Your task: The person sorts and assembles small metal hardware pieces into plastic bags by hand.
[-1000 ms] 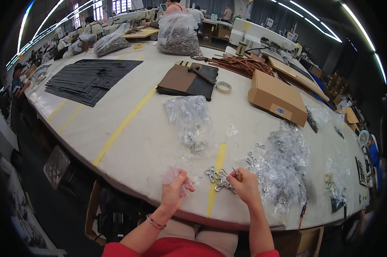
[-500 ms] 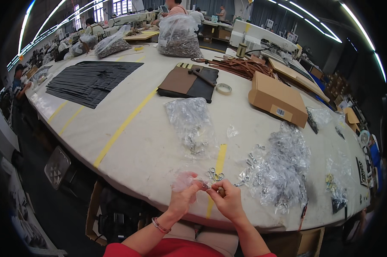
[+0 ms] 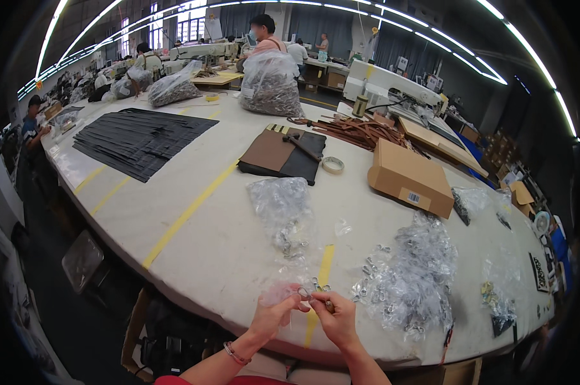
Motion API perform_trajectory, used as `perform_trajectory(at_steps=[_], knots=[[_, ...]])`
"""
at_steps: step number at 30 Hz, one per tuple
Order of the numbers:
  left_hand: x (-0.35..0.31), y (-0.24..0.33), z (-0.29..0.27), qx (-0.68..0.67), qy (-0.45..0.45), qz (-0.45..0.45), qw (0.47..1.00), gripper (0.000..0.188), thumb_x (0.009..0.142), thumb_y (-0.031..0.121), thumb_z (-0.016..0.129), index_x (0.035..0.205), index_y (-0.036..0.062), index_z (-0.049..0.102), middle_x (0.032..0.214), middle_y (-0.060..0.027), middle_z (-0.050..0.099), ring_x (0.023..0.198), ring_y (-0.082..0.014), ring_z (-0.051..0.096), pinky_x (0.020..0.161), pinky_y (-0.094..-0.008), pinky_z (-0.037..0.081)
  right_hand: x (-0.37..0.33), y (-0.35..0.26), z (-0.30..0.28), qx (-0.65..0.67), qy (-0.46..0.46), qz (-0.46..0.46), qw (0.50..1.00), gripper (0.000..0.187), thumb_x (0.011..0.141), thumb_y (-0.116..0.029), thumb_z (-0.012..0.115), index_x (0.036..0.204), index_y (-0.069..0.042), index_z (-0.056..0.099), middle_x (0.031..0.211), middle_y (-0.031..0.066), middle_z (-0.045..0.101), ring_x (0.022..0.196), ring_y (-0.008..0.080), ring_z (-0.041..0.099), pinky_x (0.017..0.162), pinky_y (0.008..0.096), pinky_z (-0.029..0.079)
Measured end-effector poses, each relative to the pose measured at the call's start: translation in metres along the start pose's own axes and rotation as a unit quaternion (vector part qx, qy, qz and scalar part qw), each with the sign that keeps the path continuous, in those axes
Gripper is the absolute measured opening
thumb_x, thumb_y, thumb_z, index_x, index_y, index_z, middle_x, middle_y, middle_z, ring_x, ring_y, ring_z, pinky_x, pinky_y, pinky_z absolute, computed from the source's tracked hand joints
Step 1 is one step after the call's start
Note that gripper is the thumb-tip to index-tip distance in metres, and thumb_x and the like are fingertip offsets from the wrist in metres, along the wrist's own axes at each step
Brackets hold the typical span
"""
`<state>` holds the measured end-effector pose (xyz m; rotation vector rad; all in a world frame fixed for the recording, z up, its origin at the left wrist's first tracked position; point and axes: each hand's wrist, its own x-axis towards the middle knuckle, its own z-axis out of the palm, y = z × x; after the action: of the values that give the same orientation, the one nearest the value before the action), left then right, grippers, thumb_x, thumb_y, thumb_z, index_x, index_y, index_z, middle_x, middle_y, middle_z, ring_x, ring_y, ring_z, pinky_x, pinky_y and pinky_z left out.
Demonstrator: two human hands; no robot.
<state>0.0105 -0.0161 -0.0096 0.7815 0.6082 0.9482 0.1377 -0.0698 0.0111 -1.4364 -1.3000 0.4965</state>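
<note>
My left hand (image 3: 271,319) and my right hand (image 3: 339,322) meet over the table's near edge, both closed. Between their fingertips is a small silvery metal hook (image 3: 304,293) with a loop-shaped end. Crumpled clear plastic (image 3: 277,294) is bunched at my left fingers. From my right fist pokes the end of a small brownish object (image 3: 330,306), its kind hidden by the fingers. Just beyond the hands lie several loose metal hooks (image 3: 318,285). A clear bag (image 3: 280,202) with more hooks at its near end lies farther off.
A heap of small clear plastic bags (image 3: 418,282) with metal hooks spreads at right, below a cardboard box (image 3: 410,178). Farther back are a hammer (image 3: 301,146), a tape roll (image 3: 333,165), black strips (image 3: 142,140), brown strips (image 3: 348,133) and a full bag (image 3: 271,83). People work beyond.
The view has tilted up, so the table sits lower in the picture. My hands stay together at the hook, whose loop now shows more plainly between the fingertips.
</note>
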Motion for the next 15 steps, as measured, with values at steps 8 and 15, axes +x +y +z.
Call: perform_trajectory(at_steps=[8,15], knots=[[0.011,-0.017,-0.011,-0.009,-0.018,-0.019,1.0,0.011,0.081,0.012,0.055,0.085,0.0019,0.059,0.075,-0.0031,0.059,0.058,-0.0078,0.053,0.047,-0.0179,0.035,0.001,0.022,0.011,0.113,-0.009,0.056,0.992,0.014,0.077,-0.003,0.059,0.09,0.001,0.058,0.067,0.0031,0.059,0.053,0.0027,0.046,0.046,0.0173,0.036],[0.006,-0.013,-0.011,-0.087,-0.053,-0.088,0.991,0.021,0.081,0.017,0.055,0.096,0.0023,0.057,0.077,-0.0027,0.057,0.063,-0.0087,0.05,0.056,-0.0197,0.038,-0.002,0.01,0.011,0.345,-0.051,0.219,0.911,0.009,0.077,-0.004,0.06,0.083,-0.001,0.054,0.064,0.0014,0.054,0.044,0.0014,0.038,0.038,0.0161,0.026]])
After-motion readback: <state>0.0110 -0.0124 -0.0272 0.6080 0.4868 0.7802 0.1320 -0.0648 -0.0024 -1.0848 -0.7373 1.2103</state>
